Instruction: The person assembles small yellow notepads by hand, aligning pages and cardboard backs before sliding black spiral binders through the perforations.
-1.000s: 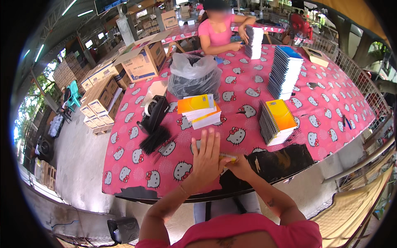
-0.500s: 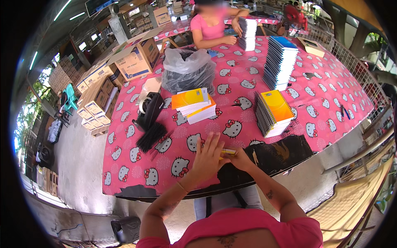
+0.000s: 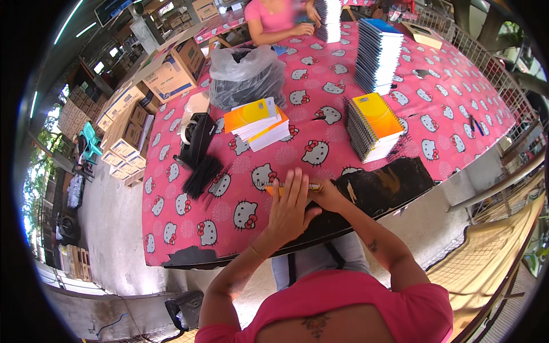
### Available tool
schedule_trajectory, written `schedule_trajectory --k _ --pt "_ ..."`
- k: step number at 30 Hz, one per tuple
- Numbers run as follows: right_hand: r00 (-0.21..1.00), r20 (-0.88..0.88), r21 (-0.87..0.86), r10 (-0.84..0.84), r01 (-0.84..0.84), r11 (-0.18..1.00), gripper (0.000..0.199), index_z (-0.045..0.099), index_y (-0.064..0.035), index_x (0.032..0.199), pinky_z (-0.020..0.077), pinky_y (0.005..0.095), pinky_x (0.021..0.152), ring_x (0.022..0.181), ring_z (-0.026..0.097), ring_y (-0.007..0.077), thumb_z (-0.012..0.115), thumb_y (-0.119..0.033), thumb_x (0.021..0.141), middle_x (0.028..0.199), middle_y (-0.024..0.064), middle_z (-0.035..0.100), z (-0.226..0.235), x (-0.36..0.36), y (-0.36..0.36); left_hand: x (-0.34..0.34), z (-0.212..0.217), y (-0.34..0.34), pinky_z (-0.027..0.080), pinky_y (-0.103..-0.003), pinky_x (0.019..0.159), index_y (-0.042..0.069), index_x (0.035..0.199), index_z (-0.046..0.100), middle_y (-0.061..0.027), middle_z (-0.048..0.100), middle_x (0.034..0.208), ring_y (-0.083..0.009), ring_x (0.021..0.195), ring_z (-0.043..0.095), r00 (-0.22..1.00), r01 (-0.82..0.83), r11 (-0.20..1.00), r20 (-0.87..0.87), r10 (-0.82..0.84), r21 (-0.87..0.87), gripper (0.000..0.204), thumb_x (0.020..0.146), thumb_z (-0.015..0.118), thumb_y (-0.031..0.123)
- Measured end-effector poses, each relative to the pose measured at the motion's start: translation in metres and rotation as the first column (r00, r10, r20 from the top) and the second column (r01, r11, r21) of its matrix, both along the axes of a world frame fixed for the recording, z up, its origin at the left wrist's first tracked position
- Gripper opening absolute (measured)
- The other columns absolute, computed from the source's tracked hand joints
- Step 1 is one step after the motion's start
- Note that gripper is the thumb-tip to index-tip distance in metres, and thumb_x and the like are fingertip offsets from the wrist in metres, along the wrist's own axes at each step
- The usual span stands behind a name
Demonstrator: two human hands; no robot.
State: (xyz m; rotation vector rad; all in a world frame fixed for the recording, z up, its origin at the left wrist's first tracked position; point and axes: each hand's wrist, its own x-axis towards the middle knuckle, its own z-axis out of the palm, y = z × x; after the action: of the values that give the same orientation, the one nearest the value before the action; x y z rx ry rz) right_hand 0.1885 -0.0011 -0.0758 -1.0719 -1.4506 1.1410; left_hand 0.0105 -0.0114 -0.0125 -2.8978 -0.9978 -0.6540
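A thin orange and yellow notebook is held edge-on at the near side of the table, mostly hidden behind my fingers. My right hand has closed fingers around its right end. Against its near side lies my left hand, palm flat, fingers stretched out and thumb apart. Whether a coil runs along its edge is hard to make out. Beyond my hands are a small pile of unbound orange and yellow notebooks and, to the right, a stack of spiral-bound ones. Black spiral coils lie left of my hands.
A black tape dispenser stands beside the coils. Behind it is a plastic bag with dark contents. Tall blue notebooks are stacked far right, and plier-like tools lie near the right edge. A co-worker sits opposite. Cartons stand left.
The view has tipped down, so the table's things sit higher. The notebook between my hands now shows more to the left of my left hand's fingers. My right hand still grips it.
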Motion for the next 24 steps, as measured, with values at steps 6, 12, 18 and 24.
schedule_trajectory --k 6,12,18,24 --pt "0.999 0.038 0.010 0.009 -0.010 1.000 0.020 0.066 -0.0009 0.110 0.0517 0.0310 0.073 0.085 0.065 0.0113 0.064 -0.009 0.092 0.092 0.0085 0.072 0.007 -0.002 -0.003 -0.004 -0.005 -0.018 0.019 -0.058 0.115 -0.003 0.146 0.038 -0.0208 0.037 0.153 -0.0350 0.145 0.031 0.999 0.022 0.999 0.030 -0.021 -0.032 0.069 0.097 0.053 0.043" --pt "0.959 0.269 0.136 -0.086 0.050 0.989 0.024 0.065 0.0004 0.111 0.0528 0.0316 0.078 0.092 0.065 0.0126 0.069 -0.008 0.089 0.100 0.0107 0.070 0.037 0.002 -0.013 -0.002 0.009 0.034 0.028 -0.056 0.111 0.009 0.115 0.063 -0.0060 0.066 0.106 -0.0265 0.100 0.064 0.979 0.051 0.999 0.199 -0.047 -0.019 0.025 0.092 0.064 0.020" --pt "0.997 0.071 0.057 -0.039 0.035 0.998 0.021 0.067 0.0019 0.111 0.0535 0.0287 0.089 0.099 0.065 0.0130 0.068 -0.003 0.091 0.104 0.0100 0.069 0.050 0.040 -0.024 0.007 0.006 0.030 0.032 -0.053 0.108 0.011 0.106 0.066 -0.0046 0.064 0.097 -0.0263 0.091 0.065 0.927 0.073 0.996 0.371 -0.048 -0.053 0.019 0.088 0.069 0.016" --pt "0.992 0.121 0.045 0.023 -0.028 0.999 0.016 0.069 0.0014 0.104 0.0546 0.0265 0.079 0.085 0.067 0.0105 0.069 -0.003 0.088 0.089 0.0063 0.070 0.054 0.054 -0.011 0.008 0.005 0.029 0.039 -0.051 0.100 0.010 0.107 0.067 -0.0062 0.063 0.100 -0.0274 0.095 0.063 0.931 0.073 0.997 0.361 -0.063 -0.013 0.022 0.086 0.071 0.015"
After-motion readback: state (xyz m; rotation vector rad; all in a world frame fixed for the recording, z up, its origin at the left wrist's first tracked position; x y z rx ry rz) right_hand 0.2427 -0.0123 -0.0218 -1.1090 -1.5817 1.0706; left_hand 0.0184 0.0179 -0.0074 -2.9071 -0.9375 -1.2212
